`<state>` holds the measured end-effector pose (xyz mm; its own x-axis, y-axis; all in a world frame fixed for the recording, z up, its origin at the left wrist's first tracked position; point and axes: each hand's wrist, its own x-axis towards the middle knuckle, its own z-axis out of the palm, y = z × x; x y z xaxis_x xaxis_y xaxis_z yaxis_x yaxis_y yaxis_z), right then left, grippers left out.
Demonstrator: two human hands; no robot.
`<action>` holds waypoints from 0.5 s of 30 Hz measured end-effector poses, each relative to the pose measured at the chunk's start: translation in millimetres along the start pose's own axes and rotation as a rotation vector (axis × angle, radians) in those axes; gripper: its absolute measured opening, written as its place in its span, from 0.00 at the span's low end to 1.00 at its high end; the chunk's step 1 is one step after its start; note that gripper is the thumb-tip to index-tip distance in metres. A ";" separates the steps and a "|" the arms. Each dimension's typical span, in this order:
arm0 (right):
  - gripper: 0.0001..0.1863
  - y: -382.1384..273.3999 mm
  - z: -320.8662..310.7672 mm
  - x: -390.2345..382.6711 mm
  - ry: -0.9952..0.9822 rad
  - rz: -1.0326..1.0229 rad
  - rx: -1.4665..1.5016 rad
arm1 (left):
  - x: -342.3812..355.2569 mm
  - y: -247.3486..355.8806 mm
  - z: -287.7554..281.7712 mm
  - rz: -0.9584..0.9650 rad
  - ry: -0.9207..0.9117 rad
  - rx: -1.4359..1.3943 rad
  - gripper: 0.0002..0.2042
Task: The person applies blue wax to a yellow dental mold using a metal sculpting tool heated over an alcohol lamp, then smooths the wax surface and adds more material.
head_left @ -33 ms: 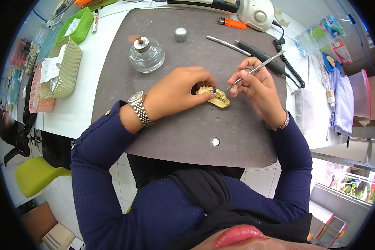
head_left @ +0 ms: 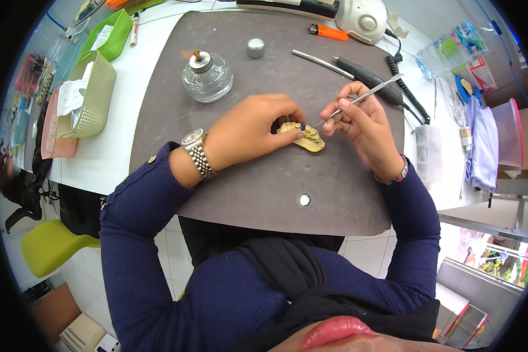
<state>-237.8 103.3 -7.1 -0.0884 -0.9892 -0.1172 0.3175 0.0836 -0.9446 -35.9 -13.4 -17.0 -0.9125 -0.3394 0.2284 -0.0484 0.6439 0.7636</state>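
A yellowish dental cast [head_left: 311, 141] with a row of teeth lies on the grey-brown mat. One of its teeth carries dark blue wax [head_left: 303, 127]. My left hand [head_left: 258, 124] is closed around the left end of the cast, thumb on the near side, and hides part of it. Between the thumb and fingers of my right hand [head_left: 358, 121] is a thin metal wax carver [head_left: 366, 94], held like a pen. Its fine lower tip points at the blue tooth; whether it touches I cannot tell. The broader end sticks up to the right.
A glass spirit burner [head_left: 208, 77] with a faint orange flame stands on the mat [head_left: 246, 193]. Beyond are a small metal cap [head_left: 256, 48], an orange lighter [head_left: 328, 32], a metal rod [head_left: 322, 63] and a black corded handpiece [head_left: 369, 80]. Baskets [head_left: 94, 97] stand at left.
Almost nothing differs. The carver's tip has shifted very slightly near the blue tooth, while my left hand keeps its hold on the cast.
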 end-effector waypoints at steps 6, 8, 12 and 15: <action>0.08 8.3 -1.7 4.8 -0.046 -0.024 -0.109 | -1.9 3.1 4.9 0.047 0.087 0.093 0.08; 0.08 10.0 1.1 6.2 -0.042 -0.026 -0.101 | -3.1 2.0 6.3 0.069 0.093 0.142 0.08; 0.07 6.8 3.8 3.8 -0.039 -0.049 -0.191 | -4.6 3.1 8.3 0.091 0.110 0.202 0.09; 0.08 12.9 1.9 2.1 -0.036 -0.149 -0.324 | -6.4 4.2 9.2 0.068 0.118 0.213 0.09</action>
<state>-232.0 102.0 -19.0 -0.0762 -0.9965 0.0344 -0.0127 -0.0335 -0.9994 -34.0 -2.1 -20.8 -0.8634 -0.3597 0.3537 -0.0840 0.7939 0.6022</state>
